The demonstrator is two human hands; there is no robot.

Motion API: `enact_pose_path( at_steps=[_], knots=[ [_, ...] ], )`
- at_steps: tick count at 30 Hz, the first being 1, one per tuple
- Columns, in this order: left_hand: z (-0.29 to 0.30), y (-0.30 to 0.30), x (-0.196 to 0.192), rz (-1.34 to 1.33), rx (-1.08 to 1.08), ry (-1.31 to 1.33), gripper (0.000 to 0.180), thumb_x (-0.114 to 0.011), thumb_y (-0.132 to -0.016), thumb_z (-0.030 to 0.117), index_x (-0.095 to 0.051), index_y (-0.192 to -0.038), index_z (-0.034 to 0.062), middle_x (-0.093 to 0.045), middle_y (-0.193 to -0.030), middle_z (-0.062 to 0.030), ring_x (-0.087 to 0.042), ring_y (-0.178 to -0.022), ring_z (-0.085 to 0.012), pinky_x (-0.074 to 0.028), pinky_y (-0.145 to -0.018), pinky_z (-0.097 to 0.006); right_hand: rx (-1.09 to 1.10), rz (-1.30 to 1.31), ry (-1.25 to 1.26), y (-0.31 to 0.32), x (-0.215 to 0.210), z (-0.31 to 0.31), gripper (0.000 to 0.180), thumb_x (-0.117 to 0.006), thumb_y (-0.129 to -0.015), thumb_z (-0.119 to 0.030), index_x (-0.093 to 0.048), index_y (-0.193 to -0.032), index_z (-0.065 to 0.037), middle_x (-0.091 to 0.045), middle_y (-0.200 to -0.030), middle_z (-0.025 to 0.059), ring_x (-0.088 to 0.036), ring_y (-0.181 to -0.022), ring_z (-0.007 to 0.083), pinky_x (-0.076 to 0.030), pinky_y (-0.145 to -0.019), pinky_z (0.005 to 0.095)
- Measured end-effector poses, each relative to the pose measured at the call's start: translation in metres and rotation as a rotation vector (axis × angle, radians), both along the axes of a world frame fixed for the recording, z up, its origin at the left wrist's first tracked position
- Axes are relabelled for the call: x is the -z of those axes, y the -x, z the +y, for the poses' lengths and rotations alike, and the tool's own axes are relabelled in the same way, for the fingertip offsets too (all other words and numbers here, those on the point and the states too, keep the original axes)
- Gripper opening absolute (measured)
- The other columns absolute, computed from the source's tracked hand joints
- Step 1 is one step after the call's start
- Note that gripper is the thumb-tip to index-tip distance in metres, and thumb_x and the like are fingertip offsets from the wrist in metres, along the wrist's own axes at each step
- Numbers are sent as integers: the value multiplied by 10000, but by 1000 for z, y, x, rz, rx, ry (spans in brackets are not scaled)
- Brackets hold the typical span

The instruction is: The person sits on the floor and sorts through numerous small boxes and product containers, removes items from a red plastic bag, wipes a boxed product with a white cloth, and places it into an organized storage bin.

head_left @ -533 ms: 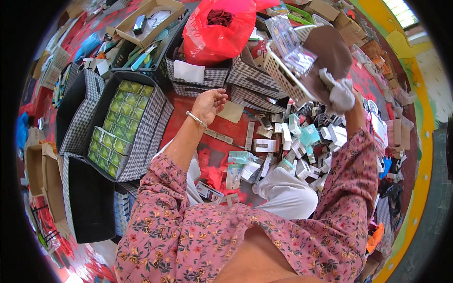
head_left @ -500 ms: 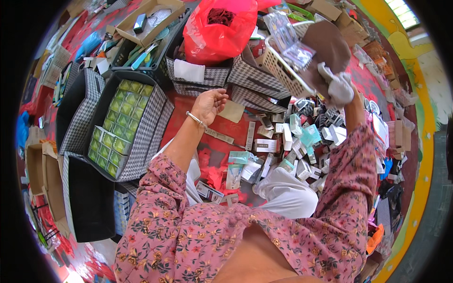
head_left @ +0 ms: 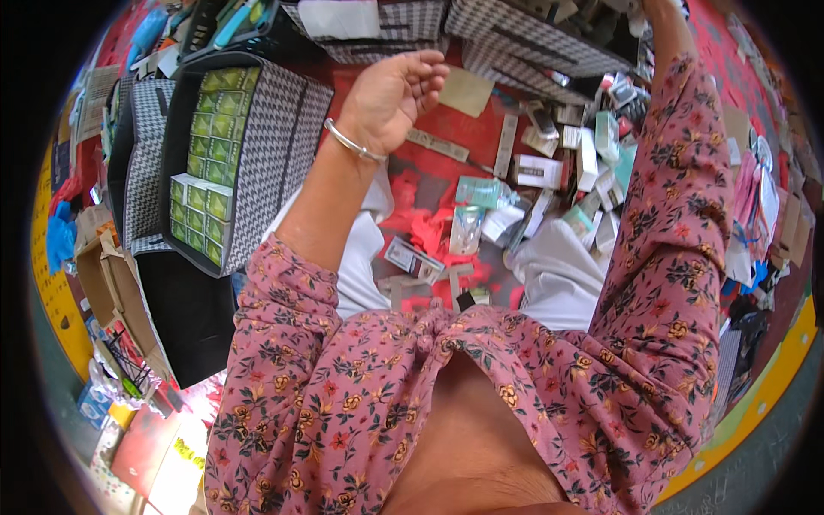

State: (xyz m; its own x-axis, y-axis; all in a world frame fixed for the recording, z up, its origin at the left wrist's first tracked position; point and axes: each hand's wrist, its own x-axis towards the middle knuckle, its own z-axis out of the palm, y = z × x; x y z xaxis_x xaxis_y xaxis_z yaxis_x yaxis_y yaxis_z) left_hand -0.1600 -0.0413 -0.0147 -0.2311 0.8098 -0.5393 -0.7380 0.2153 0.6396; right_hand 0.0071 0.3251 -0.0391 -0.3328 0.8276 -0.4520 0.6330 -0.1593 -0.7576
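Note:
My left hand (head_left: 395, 99), with a silver bangle at the wrist, hovers over the red floor near the middle top. Its fingers curl loosely with nothing between them. Just beyond the fingertips lies a flat beige card (head_left: 466, 92). My right forearm (head_left: 670, 39) stretches up past the upper edge, so the hand and whatever it holds are out of sight. Between the two arms are scattered small white boxes (head_left: 539, 171), a teal-and-white box (head_left: 482, 192), a clear package (head_left: 466, 229) and a long narrow box (head_left: 506, 146).
A houndstooth bin (head_left: 276, 154) full of green boxes (head_left: 216, 129) stands at my left, beside a black open bin (head_left: 190, 313) and a cardboard carton (head_left: 120, 296). More houndstooth bins (head_left: 524, 47) line the top. My white-trousered knees (head_left: 562, 270) flank the scattered boxes.
The view has tipped toward my body, shifting the scene upward. My right hand, earlier holding greyish-white cloth by the cream basket, has left the picture. My left hand stays loosely curled.

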Motion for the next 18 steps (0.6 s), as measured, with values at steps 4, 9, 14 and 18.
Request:
enact_pose_path(
  at_steps=[4,9,14,18],
  knots=[
    [-3,2,-1,20,-11,-15,236,-461,-809,43,-506,-1029,-29,-570,-892,-82,-543,-745,-129,-474,-671,-229,-37,73,-86,-4,-21,-9,335,-530,-731,-268,-554,-1013,-88,-574,-971,84,-561,-806,184,-472,-688,328],
    [-8,10,-3,42,-20,-38,244,-457,-815,37,-491,-1047,-32,-558,-907,-88,-538,-756,-126,-477,-671,-225,-72,174,-124,-38,-64,-38,354,-534,-728,-214,-544,-1054,-78,-566,-994,77,-562,-812,179,-471,-700,314],
    [-2,15,-3,23,-36,-93,236,-458,-815,31,-489,-1041,-28,-555,-901,-85,-540,-749,-125,-484,-666,-219,-46,207,-41,-112,-89,-82,383,-537,-724,-160,-534,-1096,-67,-557,-1017,71,-562,-817,173,-471,-712,301],
    [-3,15,-2,27,-24,-122,219,-462,-817,31,-497,-1025,-26,-555,-899,-85,-543,-740,-126,-486,-664,-212,-373,205,-117,-182,-50,-128,342,-508,-650,-30,-622,-972,-39,-597,-935,53,-558,-824,153,-447,-753,259]
  ],
)
